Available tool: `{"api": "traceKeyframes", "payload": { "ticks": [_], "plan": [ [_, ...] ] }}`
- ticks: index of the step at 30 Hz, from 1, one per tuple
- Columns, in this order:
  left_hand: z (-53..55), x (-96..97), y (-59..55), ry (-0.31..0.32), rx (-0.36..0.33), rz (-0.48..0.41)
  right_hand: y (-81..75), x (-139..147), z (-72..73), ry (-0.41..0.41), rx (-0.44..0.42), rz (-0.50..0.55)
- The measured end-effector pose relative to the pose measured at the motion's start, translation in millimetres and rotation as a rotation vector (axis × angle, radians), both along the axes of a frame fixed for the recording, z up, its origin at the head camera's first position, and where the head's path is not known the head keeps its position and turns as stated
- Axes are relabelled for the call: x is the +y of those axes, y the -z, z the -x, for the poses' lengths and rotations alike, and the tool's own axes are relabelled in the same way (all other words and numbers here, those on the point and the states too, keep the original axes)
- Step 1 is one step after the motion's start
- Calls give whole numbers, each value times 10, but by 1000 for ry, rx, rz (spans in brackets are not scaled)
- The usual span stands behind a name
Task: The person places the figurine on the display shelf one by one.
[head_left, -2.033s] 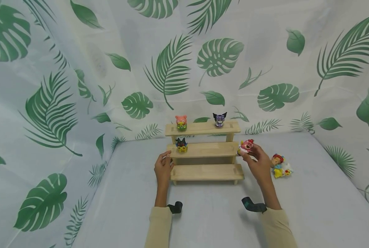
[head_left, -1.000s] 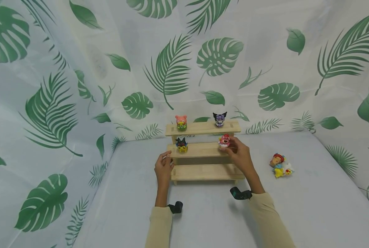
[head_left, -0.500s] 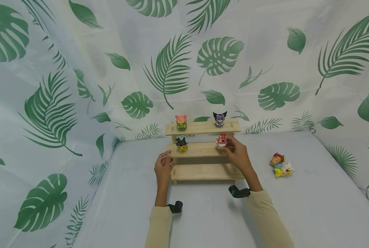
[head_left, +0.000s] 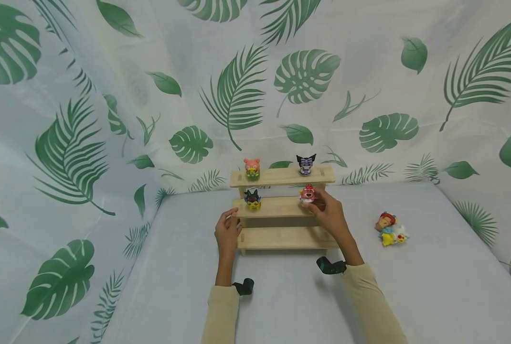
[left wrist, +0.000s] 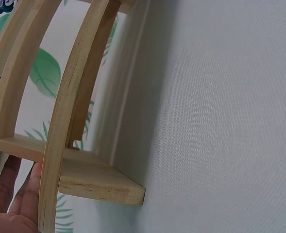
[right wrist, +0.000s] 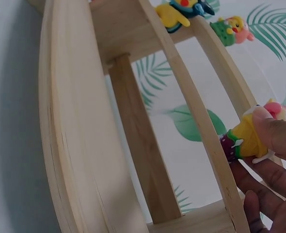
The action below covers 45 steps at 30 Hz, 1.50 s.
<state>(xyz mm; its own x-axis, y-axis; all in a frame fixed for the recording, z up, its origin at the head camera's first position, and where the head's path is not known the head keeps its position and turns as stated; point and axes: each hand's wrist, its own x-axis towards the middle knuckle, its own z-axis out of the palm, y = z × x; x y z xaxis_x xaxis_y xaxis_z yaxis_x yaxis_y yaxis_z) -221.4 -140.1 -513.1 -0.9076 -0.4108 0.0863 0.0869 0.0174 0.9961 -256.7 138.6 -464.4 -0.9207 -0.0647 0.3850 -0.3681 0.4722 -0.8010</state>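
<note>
My right hand (head_left: 330, 213) pinches a small pink toy figurine (head_left: 308, 195) with a red top, upright at the right part of the middle tier of a wooden three-step display stand (head_left: 281, 238). In the right wrist view the figurine's yellow back (right wrist: 248, 137) shows between thumb and fingers, its dark dotted base beside the tier's edge. My left hand (head_left: 226, 234) touches the stand's left end at the middle tier. Its fingers (left wrist: 6, 187) reach up against the side piece in the left wrist view. A black-eared yellow figurine (head_left: 252, 200) stands left on the same tier.
On the top tier stand a pink-hooded figurine (head_left: 252, 169) at left and a black-and-purple figurine (head_left: 306, 165) at right. More figurines (head_left: 389, 230) lie together on the white table (head_left: 281, 296) to the right. A leaf-printed curtain (head_left: 238, 95) closes off the back and sides.
My right hand has carried the pink figurine leftward from beside the stand onto the middle tier's right part, hardly moving in the last half second. The left hand has stayed in place.
</note>
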Motion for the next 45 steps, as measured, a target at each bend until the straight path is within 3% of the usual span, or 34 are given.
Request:
{"api": "traceKeyframes", "payload": {
  "ticks": [10, 23, 45],
  "plan": [
    [8, 6, 2, -4, 10, 16, 33, 20, -1, -5, -14, 14],
    [5, 13, 18, -6, 6, 7, 36, -87, -2, 122, -26, 56],
    [20, 0, 29, -11, 7, 9, 6, -80, -19, 97, -24, 75]
  ]
}}
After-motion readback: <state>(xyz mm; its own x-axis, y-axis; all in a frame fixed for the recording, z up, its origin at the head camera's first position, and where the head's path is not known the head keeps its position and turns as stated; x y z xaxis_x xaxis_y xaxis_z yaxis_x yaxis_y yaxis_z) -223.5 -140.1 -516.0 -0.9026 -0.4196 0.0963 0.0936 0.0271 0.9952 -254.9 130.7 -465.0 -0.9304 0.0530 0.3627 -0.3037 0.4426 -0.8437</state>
